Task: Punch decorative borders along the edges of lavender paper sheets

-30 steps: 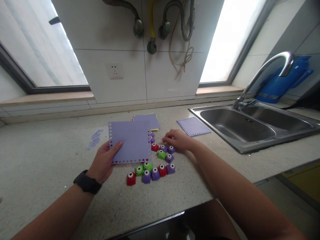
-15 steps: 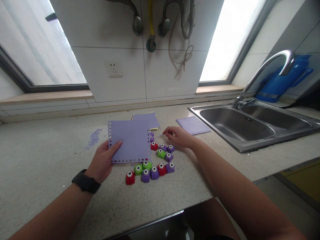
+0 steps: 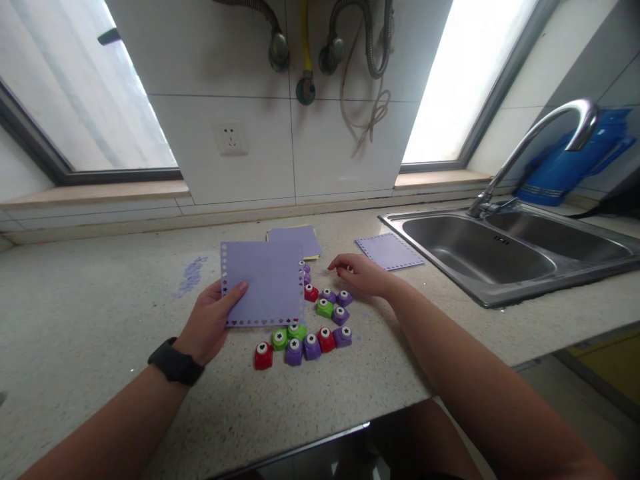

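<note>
Left hand (image 3: pixel 210 320): clamped on the lower left corner of a purple card (image 3: pixel 263 283), thumb on its face; a black watch (image 3: pixel 175 361) is on the wrist.
Purple card: held tilted just above the desk (image 3: pixel 100 320); small shapes are punched along its left, right and bottom edges.
Right hand (image 3: pixel 360 275): fingers loosely curled, low over the desk; whether it grips anything cannot be told.
Paper punches (image 3: pixel 310 333): red, green and purple, clustered on the desk between the hands, just beside the right hand.
Other paper: a small stack (image 3: pixel 295 240) behind the card; a punched sheet (image 3: pixel 389 251) near the sink (image 3: pixel 480 247); purple scraps (image 3: pixel 191 275) to the left.
Desk: pale speckled stone.
Sink: steel, set in the desk at right, with a curved tap (image 3: pixel 535 143).
Wall: white tile with a socket (image 3: pixel 230 138) and hoses (image 3: pixel 350 40) above, a window on each side.
</note>
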Available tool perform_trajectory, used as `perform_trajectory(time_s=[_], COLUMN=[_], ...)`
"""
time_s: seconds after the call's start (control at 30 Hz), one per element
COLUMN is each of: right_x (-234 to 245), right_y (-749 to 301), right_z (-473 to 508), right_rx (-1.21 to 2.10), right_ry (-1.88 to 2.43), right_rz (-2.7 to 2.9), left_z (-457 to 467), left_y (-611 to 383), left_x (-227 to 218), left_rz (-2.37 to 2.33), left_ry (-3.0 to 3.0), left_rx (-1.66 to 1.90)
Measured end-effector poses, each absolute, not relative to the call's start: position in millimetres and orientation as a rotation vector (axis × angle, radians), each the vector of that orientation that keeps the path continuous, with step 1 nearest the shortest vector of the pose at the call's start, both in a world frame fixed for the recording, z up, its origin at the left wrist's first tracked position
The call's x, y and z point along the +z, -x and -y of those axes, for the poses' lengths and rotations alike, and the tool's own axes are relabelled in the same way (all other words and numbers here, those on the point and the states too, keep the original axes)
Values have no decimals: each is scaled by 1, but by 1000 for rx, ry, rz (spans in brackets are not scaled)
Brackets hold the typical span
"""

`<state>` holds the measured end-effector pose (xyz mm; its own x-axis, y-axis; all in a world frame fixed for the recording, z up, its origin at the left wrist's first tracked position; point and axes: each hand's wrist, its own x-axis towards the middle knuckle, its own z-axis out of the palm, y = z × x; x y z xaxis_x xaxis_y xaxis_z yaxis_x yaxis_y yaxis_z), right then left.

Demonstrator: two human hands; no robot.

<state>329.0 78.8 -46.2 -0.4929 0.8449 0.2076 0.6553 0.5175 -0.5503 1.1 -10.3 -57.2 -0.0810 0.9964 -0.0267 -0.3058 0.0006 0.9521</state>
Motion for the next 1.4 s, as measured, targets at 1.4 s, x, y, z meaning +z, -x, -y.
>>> perform_trajectory(time_s=[1.4], right_x=[-37], right_y=[-261], right_z=[-31], right_rx=[1365], right_ry=[694], right_rz=[1542], left_z=[21], left_y=[-21], left_x=[-49], left_rz=[-1019], left_ry=[-1310], left_rx=[1257])
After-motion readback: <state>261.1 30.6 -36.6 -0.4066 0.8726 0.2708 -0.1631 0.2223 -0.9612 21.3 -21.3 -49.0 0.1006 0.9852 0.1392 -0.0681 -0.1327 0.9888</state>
